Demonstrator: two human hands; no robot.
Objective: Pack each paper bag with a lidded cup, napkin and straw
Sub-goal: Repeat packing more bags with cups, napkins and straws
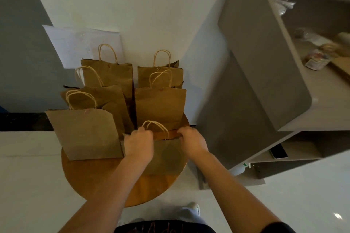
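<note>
Several brown paper bags with twine handles stand on a round wooden table [91, 178]. The nearest bag [166, 157] stands at the table's front right. My left hand [139, 143] grips its top edge on the left. My right hand [192, 141] grips the top edge on the right. Its handle [156, 126] sticks up between my hands. A larger bag [85, 134] stands front left, and the other bags [160, 106] line up behind in two rows. I see no cups, napkins or straws; the bags' insides are hidden.
A grey counter unit [255, 73] rises at the right, with jars and packets [317, 60] on its top and a phone [278, 151] on a lower shelf. A white sheet [81, 43] leans on the wall behind the bags. White floor surrounds the table.
</note>
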